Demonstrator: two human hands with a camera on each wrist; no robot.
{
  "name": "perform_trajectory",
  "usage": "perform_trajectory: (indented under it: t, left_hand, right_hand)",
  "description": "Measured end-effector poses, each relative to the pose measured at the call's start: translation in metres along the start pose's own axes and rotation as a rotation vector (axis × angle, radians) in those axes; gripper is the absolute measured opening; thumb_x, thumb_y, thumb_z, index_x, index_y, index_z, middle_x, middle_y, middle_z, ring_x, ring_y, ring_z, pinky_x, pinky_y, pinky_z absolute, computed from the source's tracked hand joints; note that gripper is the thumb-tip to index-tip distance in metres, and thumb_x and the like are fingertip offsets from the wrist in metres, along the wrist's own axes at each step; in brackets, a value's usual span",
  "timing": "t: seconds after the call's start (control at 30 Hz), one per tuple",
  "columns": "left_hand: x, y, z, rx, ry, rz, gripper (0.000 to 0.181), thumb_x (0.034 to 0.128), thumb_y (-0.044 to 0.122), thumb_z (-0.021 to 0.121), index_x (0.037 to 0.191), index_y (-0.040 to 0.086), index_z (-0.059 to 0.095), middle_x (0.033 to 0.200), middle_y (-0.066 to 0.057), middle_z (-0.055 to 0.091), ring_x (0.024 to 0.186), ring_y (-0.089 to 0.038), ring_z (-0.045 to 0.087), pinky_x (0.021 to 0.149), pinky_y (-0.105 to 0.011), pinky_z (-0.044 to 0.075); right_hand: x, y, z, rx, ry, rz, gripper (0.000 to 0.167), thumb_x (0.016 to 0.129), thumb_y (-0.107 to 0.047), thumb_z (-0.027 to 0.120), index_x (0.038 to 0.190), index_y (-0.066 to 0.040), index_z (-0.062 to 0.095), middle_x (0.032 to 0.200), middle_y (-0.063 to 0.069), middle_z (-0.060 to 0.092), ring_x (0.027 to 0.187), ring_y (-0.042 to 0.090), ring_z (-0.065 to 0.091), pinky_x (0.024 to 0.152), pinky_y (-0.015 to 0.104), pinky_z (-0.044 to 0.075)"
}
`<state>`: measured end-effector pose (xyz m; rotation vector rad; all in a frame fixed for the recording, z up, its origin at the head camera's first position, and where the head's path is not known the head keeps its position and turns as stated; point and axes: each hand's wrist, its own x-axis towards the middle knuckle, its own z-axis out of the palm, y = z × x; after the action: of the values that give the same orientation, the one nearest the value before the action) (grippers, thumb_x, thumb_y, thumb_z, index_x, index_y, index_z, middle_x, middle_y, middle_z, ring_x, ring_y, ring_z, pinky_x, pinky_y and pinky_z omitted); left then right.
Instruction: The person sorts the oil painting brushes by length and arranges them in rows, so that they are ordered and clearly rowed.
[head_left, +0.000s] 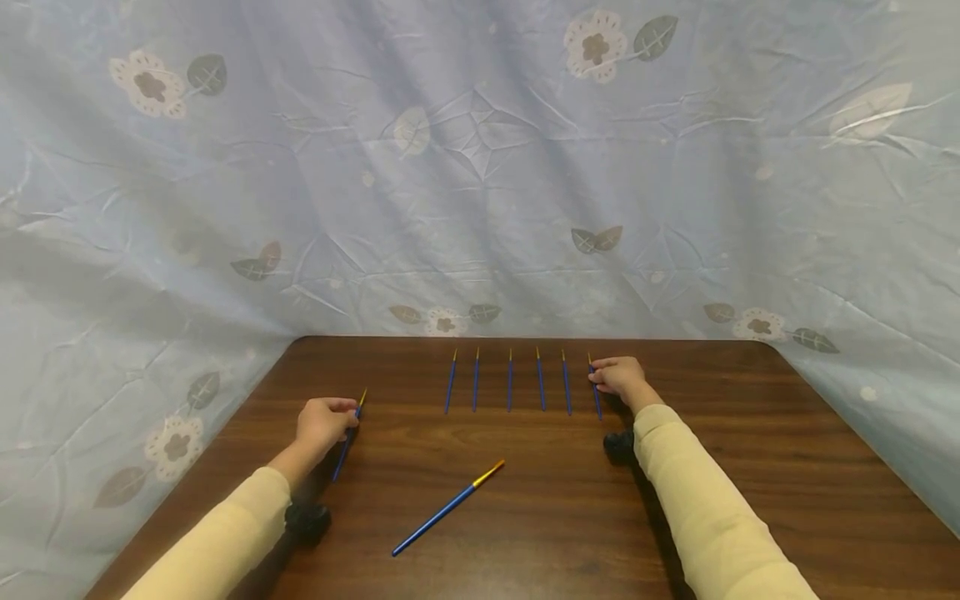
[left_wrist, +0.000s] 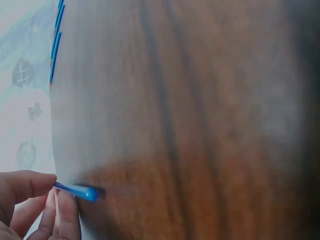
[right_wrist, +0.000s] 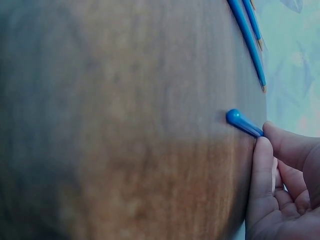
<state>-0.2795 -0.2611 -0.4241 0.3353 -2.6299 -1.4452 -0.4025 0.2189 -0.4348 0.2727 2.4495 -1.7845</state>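
In the head view my left hand (head_left: 324, 426) pinches a blue paintbrush (head_left: 344, 454) with a gold ferrule, tip pointing away. The left wrist view shows the rounded handle end of that paintbrush (left_wrist: 85, 192) jutting from between thumb and fingers. At the right end of a row, my right hand (head_left: 621, 377) pinches another blue paintbrush (head_left: 597, 404) near its ferrule. Its rounded blue end also shows beyond the fingertips (right_wrist: 263, 145) in the right wrist view. A single paintbrush (head_left: 442, 515) lies diagonally on the table, between the forearms.
Several blue paintbrushes (head_left: 510, 383) lie side by side, spaced apart, near the far edge of the brown wooden table (head_left: 720, 467). A floral curtain (head_left: 480, 208) hangs behind and beside the table. Dark wrist devices (head_left: 307, 522) sit under both sleeves.
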Motion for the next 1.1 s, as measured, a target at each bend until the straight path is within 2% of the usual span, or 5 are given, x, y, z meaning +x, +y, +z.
perform_trajectory:
  t: [0.2, 0.5, 0.77, 0.97, 1.1]
  left_hand:
    - [0.007, 0.004, 0.0, -0.059, -0.024, 0.011, 0.032, 0.0871, -0.004, 0.065, 0.118, -0.01, 0.063, 0.111, -0.023, 0.067, 0.084, -0.021, 0.068, 0.064, -0.027, 0.058]
    - [0.018, 0.016, 0.007, -0.112, -0.053, -0.01, 0.034, 0.0892, 0.0, 0.066, 0.122, -0.005, 0.062, 0.115, -0.018, 0.066, 0.086, -0.015, 0.066, 0.067, -0.027, 0.058]
    - [0.032, 0.03, 0.022, -0.156, -0.074, -0.001, 0.034, 0.0894, 0.0, 0.067, 0.122, -0.005, 0.063, 0.118, -0.019, 0.065, 0.089, -0.017, 0.066, 0.07, -0.029, 0.059]
    - [0.043, 0.042, 0.038, -0.195, -0.06, -0.014, 0.032, 0.0887, -0.002, 0.067, 0.12, -0.004, 0.065, 0.116, -0.018, 0.066, 0.084, -0.015, 0.065, 0.066, -0.028, 0.059]
    - [0.048, 0.05, 0.049, -0.195, -0.062, -0.021, 0.031, 0.0888, -0.002, 0.067, 0.12, -0.004, 0.065, 0.117, -0.018, 0.066, 0.09, -0.021, 0.066, 0.068, -0.028, 0.059]
  right_hand:
    - [-0.004, 0.0, 0.0, -0.003, -0.002, 0.0, 0.039, 0.091, 0.005, 0.063, 0.128, 0.01, 0.056, 0.127, 0.026, 0.056, 0.089, 0.018, 0.063, 0.073, 0.022, 0.057]
    - [-0.005, 0.001, 0.001, -0.024, -0.011, 0.006, 0.038, 0.093, 0.003, 0.062, 0.13, 0.008, 0.055, 0.127, 0.024, 0.056, 0.093, 0.02, 0.063, 0.076, 0.023, 0.057]
    - [-0.005, -0.002, 0.001, -0.029, -0.017, 0.007, 0.038, 0.093, 0.003, 0.062, 0.129, 0.008, 0.056, 0.126, 0.025, 0.056, 0.092, 0.02, 0.063, 0.075, 0.023, 0.057]
    - [-0.005, -0.004, 0.0, -0.028, -0.009, 0.0, 0.037, 0.093, 0.003, 0.061, 0.129, 0.008, 0.057, 0.127, 0.025, 0.056, 0.089, 0.017, 0.064, 0.073, 0.023, 0.057]
    - [-0.005, -0.003, 0.0, -0.029, -0.013, 0.0, 0.037, 0.092, 0.003, 0.062, 0.129, 0.008, 0.057, 0.126, 0.025, 0.057, 0.087, 0.016, 0.064, 0.073, 0.023, 0.057]
